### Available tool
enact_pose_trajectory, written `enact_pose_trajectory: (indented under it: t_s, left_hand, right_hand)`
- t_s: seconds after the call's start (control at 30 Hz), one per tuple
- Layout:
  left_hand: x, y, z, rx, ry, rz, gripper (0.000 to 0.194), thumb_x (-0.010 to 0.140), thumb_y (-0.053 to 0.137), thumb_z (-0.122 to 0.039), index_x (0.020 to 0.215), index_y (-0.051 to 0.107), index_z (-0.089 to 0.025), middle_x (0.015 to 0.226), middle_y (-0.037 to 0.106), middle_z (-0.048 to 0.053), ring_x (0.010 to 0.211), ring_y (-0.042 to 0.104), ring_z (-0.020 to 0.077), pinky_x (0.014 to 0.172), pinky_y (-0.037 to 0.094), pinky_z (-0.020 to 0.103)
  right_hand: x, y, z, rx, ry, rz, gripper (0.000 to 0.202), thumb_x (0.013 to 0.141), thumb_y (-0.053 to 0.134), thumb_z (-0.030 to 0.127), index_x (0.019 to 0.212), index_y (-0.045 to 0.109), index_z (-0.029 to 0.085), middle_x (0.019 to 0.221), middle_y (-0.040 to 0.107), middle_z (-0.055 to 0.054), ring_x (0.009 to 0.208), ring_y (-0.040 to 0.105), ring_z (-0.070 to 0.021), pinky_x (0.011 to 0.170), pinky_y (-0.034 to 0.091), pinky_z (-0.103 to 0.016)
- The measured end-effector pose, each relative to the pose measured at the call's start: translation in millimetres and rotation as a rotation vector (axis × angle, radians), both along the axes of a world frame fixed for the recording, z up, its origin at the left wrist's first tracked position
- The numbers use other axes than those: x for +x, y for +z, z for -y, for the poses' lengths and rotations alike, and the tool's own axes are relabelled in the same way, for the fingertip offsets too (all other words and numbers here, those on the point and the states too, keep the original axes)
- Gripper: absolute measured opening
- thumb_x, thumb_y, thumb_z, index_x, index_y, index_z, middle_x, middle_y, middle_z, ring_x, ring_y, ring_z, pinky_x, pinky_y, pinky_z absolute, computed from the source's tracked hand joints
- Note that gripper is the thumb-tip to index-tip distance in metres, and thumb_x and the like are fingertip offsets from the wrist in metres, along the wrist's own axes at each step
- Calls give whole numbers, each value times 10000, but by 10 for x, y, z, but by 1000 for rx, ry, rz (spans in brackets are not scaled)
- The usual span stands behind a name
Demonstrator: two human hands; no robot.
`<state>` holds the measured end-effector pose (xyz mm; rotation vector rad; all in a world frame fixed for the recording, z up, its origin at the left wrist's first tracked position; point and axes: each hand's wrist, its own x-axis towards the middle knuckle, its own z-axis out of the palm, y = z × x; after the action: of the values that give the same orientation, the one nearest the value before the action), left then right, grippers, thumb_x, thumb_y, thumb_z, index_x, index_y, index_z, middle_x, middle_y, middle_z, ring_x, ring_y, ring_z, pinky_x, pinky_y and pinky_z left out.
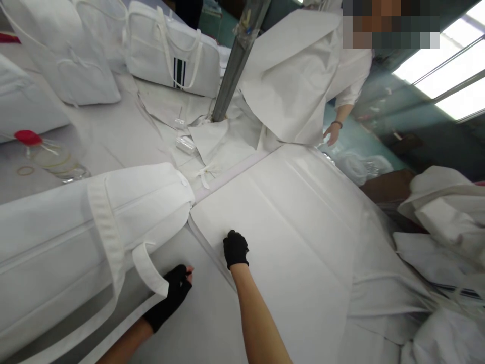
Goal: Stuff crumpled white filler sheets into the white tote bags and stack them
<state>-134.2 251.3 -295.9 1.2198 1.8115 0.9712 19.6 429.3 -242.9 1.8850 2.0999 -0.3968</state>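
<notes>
My right hand (235, 249), in a black glove, is closed in a fist on a large white sheet (299, 237), a little inside its left edge. Its fingers are hidden from me, so what they hold, if anything, does not show. Lower left, my left hand (175, 294) wears a black glove with bare fingertips. Its fingers are loosely curled, with the thumb apart and nothing visible between them. Beside it lies a long white bag (144, 197) on its side. A looped white strap (147, 268) of the bag reaches my left wrist.
A white bag with dark stripes (170, 55) stands at the back, near a metal post (238, 65). A red-capped clear bottle (53, 156) lies at left. Across the table a person (350, 76) is beside a raised white sheet (291, 76). White material (450, 217) is heaped at right.
</notes>
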Motion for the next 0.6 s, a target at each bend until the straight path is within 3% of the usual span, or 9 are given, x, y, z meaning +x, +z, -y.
enact_pose_trajectory:
  t_s: [0.1, 0.23, 0.3, 0.47, 0.6]
  left_hand:
    - [18, 138, -354, -21, 82, 40, 318, 889, 482, -394, 1080, 614, -178, 1068, 682, 91, 1007, 640, 241, 918, 518, 401]
    - [13, 196, -684, -27, 105, 47, 352, 902, 465, -406, 1146, 590, -186, 1104, 674, 74, 1021, 632, 229, 912, 506, 383]
    - [4, 176, -743, -25, 101, 38, 357, 903, 470, -400, 1168, 584, -189, 1125, 668, 70, 1033, 625, 223, 917, 498, 375]
    - [-16, 124, -748, -12, 69, 6, 353, 903, 467, -377, 1175, 585, -186, 1138, 662, 70, 1066, 610, 223, 950, 471, 371]
    - [-24, 125, -765, -13, 52, -6, 322, 891, 476, -374, 1129, 595, -194, 1103, 671, 58, 1043, 618, 226, 935, 476, 376]
  right_hand:
    - [108, 39, -55, -38, -31, -36, 293, 899, 488, 283, 1086, 613, 95, 1002, 667, -143, 975, 627, -234, 813, 462, -308]
    - [89, 113, -26, -84, -78, -45, 638, 778, 637, 508, 1239, 515, 84, 1080, 644, -162, 1007, 622, -270, 777, 479, -315]
    - [20, 137, 1, -92, -99, -25, 660, 778, 657, 439, 1286, 475, 59, 1130, 620, -195, 1054, 603, -291, 809, 475, -335]
    - [-97, 178, 13, -94, -64, 3, 312, 857, 539, 194, 1136, 593, 64, 1094, 635, -183, 1057, 596, -275, 851, 457, -337]
    - [-114, 204, 26, -86, -31, 34, 276, 868, 489, 123, 1104, 616, 59, 1071, 639, -189, 1053, 598, -288, 815, 464, -344]
